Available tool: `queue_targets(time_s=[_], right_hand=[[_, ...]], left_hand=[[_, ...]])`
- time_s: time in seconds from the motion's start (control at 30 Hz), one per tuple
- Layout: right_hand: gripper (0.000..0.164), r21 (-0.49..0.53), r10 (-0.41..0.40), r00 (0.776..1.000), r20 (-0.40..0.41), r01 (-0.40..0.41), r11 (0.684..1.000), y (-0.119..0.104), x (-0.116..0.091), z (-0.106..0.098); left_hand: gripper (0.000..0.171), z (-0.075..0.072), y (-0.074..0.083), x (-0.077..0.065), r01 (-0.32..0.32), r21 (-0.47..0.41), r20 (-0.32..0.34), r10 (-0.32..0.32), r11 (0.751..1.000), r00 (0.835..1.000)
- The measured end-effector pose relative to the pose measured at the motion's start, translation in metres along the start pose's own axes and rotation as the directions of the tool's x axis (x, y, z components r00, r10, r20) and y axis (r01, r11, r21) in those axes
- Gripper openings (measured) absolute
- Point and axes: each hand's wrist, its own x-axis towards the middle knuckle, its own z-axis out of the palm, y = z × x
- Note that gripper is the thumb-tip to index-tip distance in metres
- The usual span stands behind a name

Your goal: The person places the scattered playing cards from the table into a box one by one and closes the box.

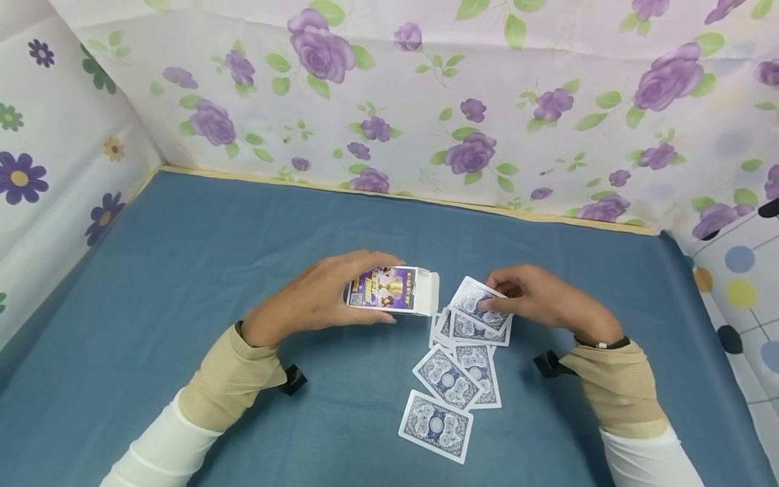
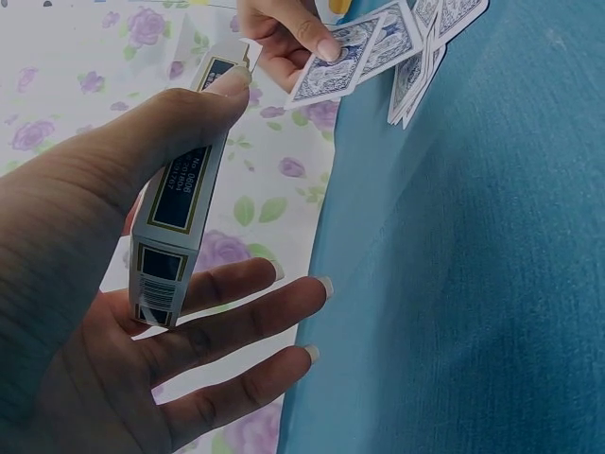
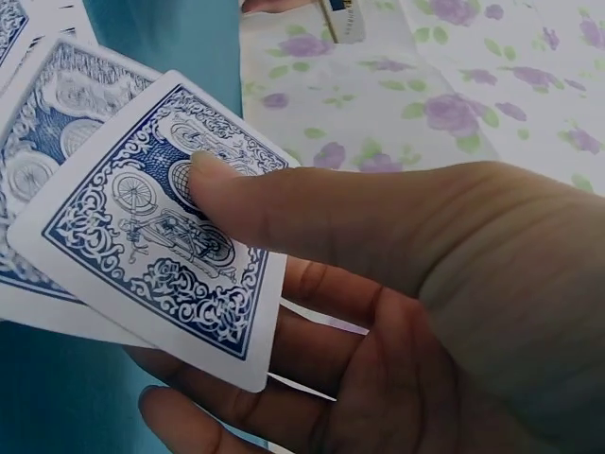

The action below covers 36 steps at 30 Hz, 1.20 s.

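My left hand [image 1: 319, 297] holds a card box [image 1: 385, 289] with a purple and gold front between thumb and fingers, its white end flap [image 1: 428, 292] sticking out toward the right. In the left wrist view the barcode end of the box [image 2: 168, 274] shows, with the thumb along its edge and several fingers spread. My right hand [image 1: 541, 301] pinches a blue-and-white playing card [image 1: 470, 296], thumb on its patterned back and fingers underneath. Another card [image 3: 57, 142] lies fanned under that one in the right wrist view.
Several playing cards lie face down on the blue cloth [image 1: 213, 270], one stack [image 1: 481, 331] beneath the right hand. Nearer the front are a tilted card [image 1: 447, 379] and a separate card [image 1: 435, 426]. A flowered sheet [image 1: 414, 101] rises behind the table's far edge.
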Motion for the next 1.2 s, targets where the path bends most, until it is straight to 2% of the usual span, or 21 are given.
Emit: queue_targets(time_s=[0.23, 0.67, 1.0, 1.2], right_hand=[[0.017, -0.059, -0.019, 1.0, -0.012, 0.018, 0.998, -0.0001, 0.0007, 0.0], [0.017, -0.115, -0.006, 0.997, -0.076, -0.003, 0.993, -0.0003, 0.001, -0.0022], [0.023, 0.024, 0.003, 0.981, -0.193, 0.002, 1.0, -0.0035, 0.0015, -0.0049], [0.039, 0.196, 0.017, 0.978, -0.207, 0.025, 0.98, -0.0062, 0.0, -0.0071]], left_hand=[[0.068, -0.0008, 0.0005, -0.0013, 0.006, 0.001, -0.007, -0.006, 1.0, 1.0], [0.068, -0.0004, -0.001, -0.001, 0.012, 0.011, -0.008, -0.012, 1.0, 1.0], [0.068, -0.0002, -0.0024, -0.0024, 0.011, 0.015, -0.007, -0.011, 1.0, 1.0], [0.068, 0.0003, -0.002, -0.0018, 0.012, 0.01, -0.006, -0.012, 1.0, 1.0]])
